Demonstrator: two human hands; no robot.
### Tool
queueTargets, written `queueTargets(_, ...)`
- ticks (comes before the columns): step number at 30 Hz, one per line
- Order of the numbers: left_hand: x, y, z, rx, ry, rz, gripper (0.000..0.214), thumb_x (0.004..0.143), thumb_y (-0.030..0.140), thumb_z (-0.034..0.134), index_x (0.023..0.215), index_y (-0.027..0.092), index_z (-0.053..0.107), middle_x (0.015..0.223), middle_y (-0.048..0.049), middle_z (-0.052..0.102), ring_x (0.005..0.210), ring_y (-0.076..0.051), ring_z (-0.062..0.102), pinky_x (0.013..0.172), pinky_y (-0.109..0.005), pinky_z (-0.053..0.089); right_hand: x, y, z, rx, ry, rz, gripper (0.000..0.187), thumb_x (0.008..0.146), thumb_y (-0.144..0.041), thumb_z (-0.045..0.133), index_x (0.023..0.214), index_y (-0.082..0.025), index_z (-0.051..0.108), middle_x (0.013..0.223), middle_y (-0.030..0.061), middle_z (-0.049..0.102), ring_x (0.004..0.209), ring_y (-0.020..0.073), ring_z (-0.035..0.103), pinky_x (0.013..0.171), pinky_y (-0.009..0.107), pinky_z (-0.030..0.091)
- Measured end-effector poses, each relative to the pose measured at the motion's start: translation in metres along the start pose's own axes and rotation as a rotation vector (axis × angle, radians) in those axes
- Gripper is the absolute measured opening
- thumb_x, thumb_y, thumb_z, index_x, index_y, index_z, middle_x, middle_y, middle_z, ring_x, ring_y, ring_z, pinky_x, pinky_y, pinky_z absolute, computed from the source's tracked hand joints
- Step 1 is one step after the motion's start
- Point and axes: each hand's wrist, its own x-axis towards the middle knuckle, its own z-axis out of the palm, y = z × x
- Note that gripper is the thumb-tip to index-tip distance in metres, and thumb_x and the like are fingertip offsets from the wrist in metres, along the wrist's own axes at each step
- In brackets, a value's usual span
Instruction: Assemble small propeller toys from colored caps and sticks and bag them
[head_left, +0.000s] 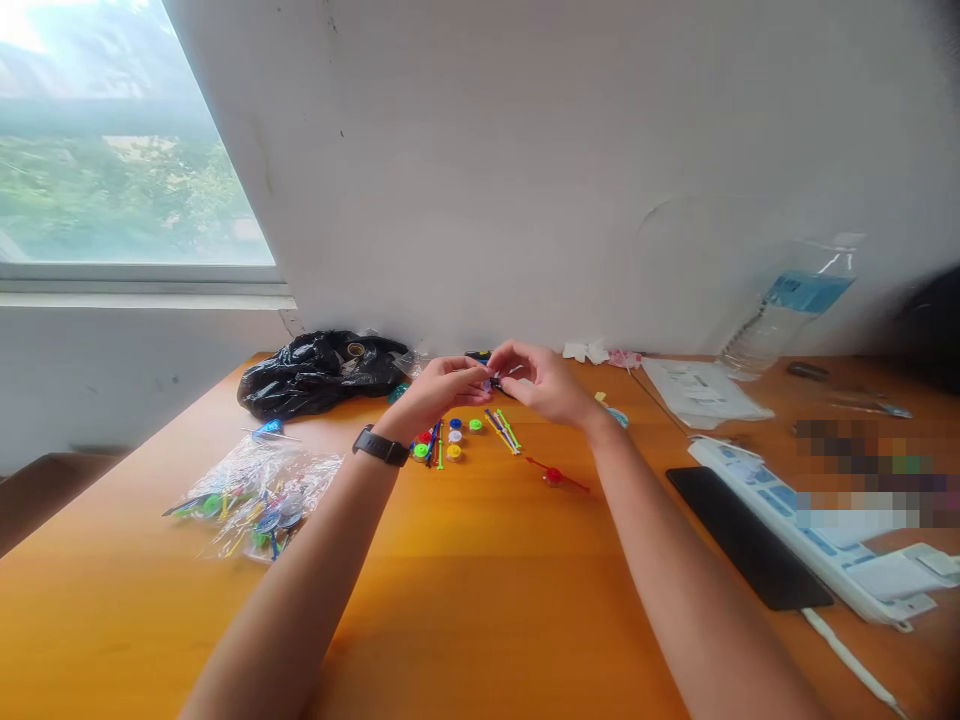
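Observation:
My left hand (pixel 442 388) and my right hand (pixel 541 380) meet above the far middle of the orange table (pixel 480 580). Both pinch a small pale plastic piece (pixel 487 383) between their fingertips; its shape is too small to make out. A black watch (pixel 381 446) sits on my left wrist. Just below the hands lie small coloured round caps (pixel 454 437) and thin coloured sticks (pixel 504 429). A red cap on a red stick (pixel 554 475) lies apart, under my right wrist.
A clear bag of coloured parts (pixel 255 492) lies at left, a crumpled black bag (pixel 319 370) behind it. At right are a white power strip (pixel 810 530), a black phone (pixel 746 535), papers (pixel 701 390) and a tilted water bottle (pixel 787 310).

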Motion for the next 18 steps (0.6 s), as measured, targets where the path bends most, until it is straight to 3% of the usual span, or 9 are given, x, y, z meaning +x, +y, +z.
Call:
queueTargets(5, 0.0, 0.002, -0.004, -0.055, 0.015, -0.005, 0.017, 0.084, 0.024, 0.081, 0.09, 0.011, 0.072, 0.086, -0.0069, 0.072, 0.081, -0.012, 0.072, 0.088, -0.026, 0.061, 0.0, 0.011, 0.004, 0.007, -0.012, 0.035, 0.01, 0.085, -0.025, 0.065, 0.095, -0.021, 0.065, 0.091, 0.0031, 0.069, 0.083, 0.0177, 0.066, 0.08, 0.031, 0.055)
queueTargets(9, -0.004, 0.004, -0.002, 0.041, 0.015, 0.005, 0.021, 0.082, 0.027, 0.084, 0.092, 0.012, 0.073, 0.091, -0.0082, 0.075, 0.088, -0.015, 0.074, 0.092, -0.029, 0.061, 0.002, 0.017, 0.008, 0.056, 0.004, 0.052, 0.008, 0.085, -0.024, 0.063, 0.092, -0.02, 0.065, 0.089, 0.0029, 0.07, 0.081, 0.0174, 0.066, 0.077, 0.03, 0.055)
queueTargets(14, -0.007, 0.004, 0.003, 0.159, 0.004, 0.035, 0.02, 0.081, 0.024, 0.084, 0.093, 0.012, 0.074, 0.089, -0.0082, 0.076, 0.088, -0.016, 0.074, 0.089, -0.029, 0.062, 0.003, 0.023, 0.01, 0.072, -0.023, 0.137, 0.013, 0.079, -0.022, 0.063, 0.092, -0.02, 0.063, 0.085, 0.0014, 0.068, 0.076, 0.0169, 0.066, 0.066, 0.027, 0.053)
queueTargets(18, -0.006, 0.003, 0.003, 0.176, 0.025, 0.05, 0.018, 0.081, 0.026, 0.081, 0.091, 0.011, 0.075, 0.087, -0.0077, 0.076, 0.086, -0.017, 0.074, 0.086, -0.029, 0.061, 0.002, 0.024, 0.014, 0.101, -0.039, 0.149, 0.015, 0.075, -0.02, 0.063, 0.09, -0.021, 0.061, 0.086, 0.0009, 0.069, 0.076, 0.0161, 0.066, 0.067, 0.026, 0.053)
